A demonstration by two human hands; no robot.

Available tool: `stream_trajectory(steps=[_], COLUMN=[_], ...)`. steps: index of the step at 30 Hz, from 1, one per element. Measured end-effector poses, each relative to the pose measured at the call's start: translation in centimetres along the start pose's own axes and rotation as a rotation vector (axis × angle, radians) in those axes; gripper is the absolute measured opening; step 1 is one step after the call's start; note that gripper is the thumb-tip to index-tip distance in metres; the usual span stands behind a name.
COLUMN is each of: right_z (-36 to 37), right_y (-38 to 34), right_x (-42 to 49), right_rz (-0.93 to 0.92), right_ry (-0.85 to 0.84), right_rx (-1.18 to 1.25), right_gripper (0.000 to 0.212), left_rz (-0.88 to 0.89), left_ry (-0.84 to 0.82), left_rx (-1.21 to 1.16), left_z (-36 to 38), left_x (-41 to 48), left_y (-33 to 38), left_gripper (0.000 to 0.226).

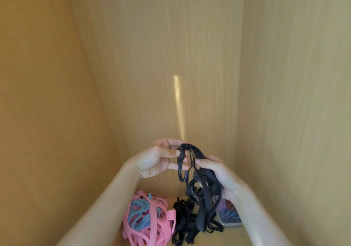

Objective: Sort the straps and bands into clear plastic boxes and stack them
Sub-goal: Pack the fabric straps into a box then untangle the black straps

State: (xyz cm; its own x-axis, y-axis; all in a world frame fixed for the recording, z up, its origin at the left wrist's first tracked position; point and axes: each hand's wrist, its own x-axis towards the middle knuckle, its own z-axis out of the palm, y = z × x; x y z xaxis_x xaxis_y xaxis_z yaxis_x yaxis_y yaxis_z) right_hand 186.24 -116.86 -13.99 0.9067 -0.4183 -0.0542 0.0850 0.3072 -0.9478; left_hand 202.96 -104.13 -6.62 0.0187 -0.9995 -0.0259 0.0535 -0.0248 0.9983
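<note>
Both hands, left hand [157,156] & right hand [218,173], pinch the black straps [191,169] aloft, prob. to untangle them, w/ pink bands [150,224] at 7 o'clock below.

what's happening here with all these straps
A person holds a tangle of black straps up in both hands: the left hand pinches a loop at the top, the right hand grips the bunch. Below lie a pink and blue band pile, more black straps and a clear box.

Pale wooden panels [190,36] enclose the space, a thin light streak [179,108] crossing the back.
</note>
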Motion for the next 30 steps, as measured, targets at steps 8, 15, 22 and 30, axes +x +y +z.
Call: stream_trajectory(steps=[8,15,22,30], right_z=[0.5,0.1,2.6,1.4], right_y=[0.3,-0.2,0.7,0.8], right_x=[0.0,-0.3,-0.6,-0.7], right_rz=[-0.001,0.039,0.004,-0.016], right_ry=[-0.022,0.122,0.038,-0.171], right_rx=[-0.165,-0.378,-0.109,-0.015], right_gripper=[0.043,0.018,0.02,0.012], left_rz=[0.073,0.158,0.343,0.315], left_ry=[0.234,0.513,0.855,0.66], left_rx=[0.251,0.772,0.504,-0.305], left_z=[-0.1,1.0,2.1,2.9], left_x=[0.8,0.9,2.1,1.3], left_y=[-0.2,-1.0,-1.8,-1.6], left_gripper=[0.031,0.029,0.019,0.023])
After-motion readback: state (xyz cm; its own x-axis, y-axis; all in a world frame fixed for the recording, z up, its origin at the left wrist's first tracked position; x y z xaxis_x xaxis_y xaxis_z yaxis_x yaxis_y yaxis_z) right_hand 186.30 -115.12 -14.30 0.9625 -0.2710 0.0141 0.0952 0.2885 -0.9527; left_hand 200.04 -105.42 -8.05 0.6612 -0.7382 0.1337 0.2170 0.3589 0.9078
